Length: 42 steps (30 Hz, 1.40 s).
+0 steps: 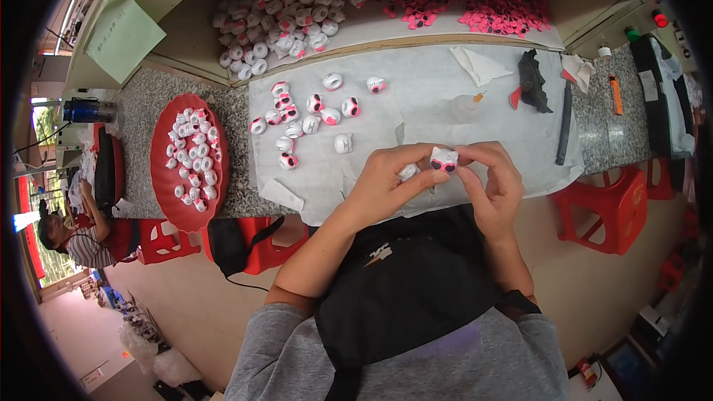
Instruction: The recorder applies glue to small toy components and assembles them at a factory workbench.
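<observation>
In front of me, a small white cat-head figure (443, 157) with pink-rimmed dark glasses is pinched between my two hands. My left hand (382, 182) grips it from the left with thumb and fingers. A second white piece (408, 171) shows in the curl of that hand, partly hidden by the fingers. From the right, the fingertips of my right hand (492, 186) press on the figure's side and glasses. To the left on the white paper (416, 122) lie several similar white figures (293, 130), some wearing the same pink and dark glasses.
A red scalloped tray (165, 178) of white figures stands at left. The back shelf holds piles of white pieces (297, 7) and pink glasses parts (497, 0). A clear bottle (464, 109), dark scrap (532, 83), black bar (565, 122) and orange cutter (616, 95) lie right. Red stools (605, 208) stand below.
</observation>
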Available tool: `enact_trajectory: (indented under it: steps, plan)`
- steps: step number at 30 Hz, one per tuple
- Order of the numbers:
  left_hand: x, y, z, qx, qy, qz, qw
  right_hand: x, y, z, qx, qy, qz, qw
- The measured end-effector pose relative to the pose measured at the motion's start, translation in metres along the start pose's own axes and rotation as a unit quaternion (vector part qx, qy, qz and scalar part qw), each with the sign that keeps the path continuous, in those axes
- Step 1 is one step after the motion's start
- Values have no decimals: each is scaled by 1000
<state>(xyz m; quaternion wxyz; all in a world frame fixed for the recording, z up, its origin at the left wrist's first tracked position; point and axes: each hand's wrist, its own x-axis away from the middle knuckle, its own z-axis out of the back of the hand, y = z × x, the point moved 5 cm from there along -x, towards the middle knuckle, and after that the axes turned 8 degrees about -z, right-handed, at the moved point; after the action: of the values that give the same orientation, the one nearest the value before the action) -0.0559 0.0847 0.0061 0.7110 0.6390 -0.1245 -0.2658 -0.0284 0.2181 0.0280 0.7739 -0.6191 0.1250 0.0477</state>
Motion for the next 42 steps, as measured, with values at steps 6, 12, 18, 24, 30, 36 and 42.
enact_trajectory:
  steps: [6,12,18,24,30,36,42]
  plan:
    - [0,-4,-8,79,38,16,996,2,14,0,-84,-45,-72,993]
    - [-3,-8,-19,182,55,90,978,3,18,6,-96,-16,-129,987]
    - [-2,-12,-15,205,110,66,970,-5,13,7,-10,-19,-85,996]
    - [0,-13,-10,257,119,63,957,-43,28,61,335,159,-144,917]
    - [3,-13,-9,265,121,43,956,-57,45,56,454,170,-101,869]
    - [6,-19,-5,260,125,25,957,-40,41,59,257,127,-167,943]
    - [6,-17,-7,210,148,26,966,-5,-5,-1,20,-14,-39,999]
